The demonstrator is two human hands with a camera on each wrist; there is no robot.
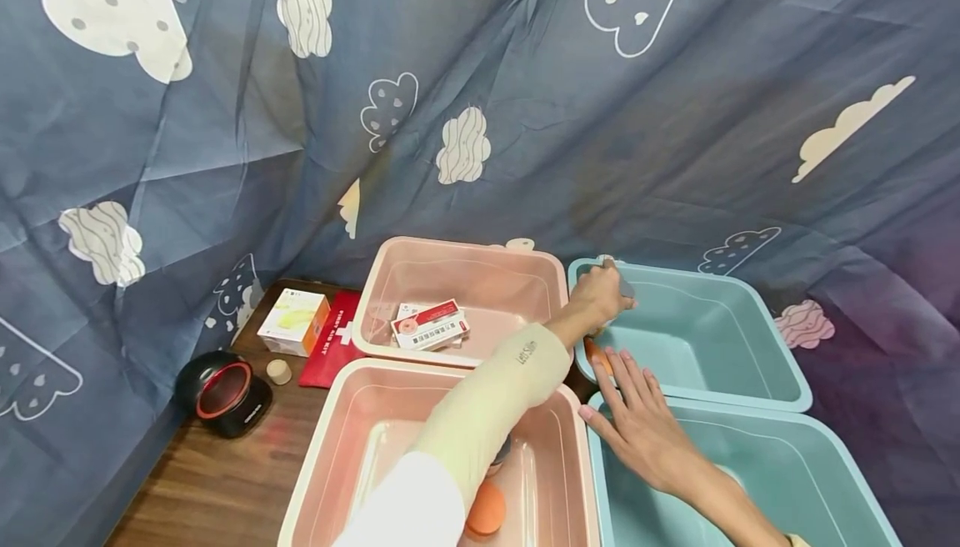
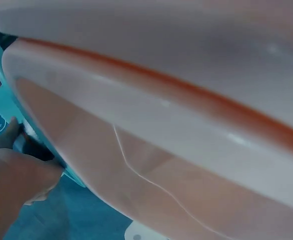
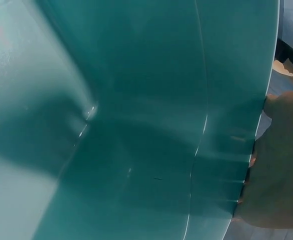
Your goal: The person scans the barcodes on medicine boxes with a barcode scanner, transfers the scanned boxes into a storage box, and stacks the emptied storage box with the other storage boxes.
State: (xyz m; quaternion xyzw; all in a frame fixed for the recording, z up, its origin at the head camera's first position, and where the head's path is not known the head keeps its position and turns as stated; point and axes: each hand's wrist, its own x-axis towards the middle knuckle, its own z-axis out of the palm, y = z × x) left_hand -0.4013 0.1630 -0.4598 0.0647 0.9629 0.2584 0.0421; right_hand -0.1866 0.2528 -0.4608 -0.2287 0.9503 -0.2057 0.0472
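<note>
My left hand [image 1: 600,293] reaches across to the left rim of the back blue bin [image 1: 693,276]. It grips a small dark grey thing [image 1: 626,287], whose kind I cannot tell; a dark part [image 2: 34,147] shows by the thumb in the left wrist view. Over the front blue bin [image 1: 825,434], my right hand [image 1: 645,426] spreads its straight fingers near the rims where the bins meet. Close to its fingertips, an orange thing [image 1: 597,357] shows between the pink and blue bins. The right wrist view shows this hand [image 3: 281,170] at a bin's rim.
The back pink bin [image 1: 472,247] holds medicine boxes [image 1: 431,324]. An orange round thing [image 1: 486,509] lies in the front pink bin [image 1: 330,439]. To the left are a red first aid pouch [image 1: 326,363], a white-orange box [image 1: 295,320], a wooden cap [image 1: 278,372] and a black device [image 1: 225,393].
</note>
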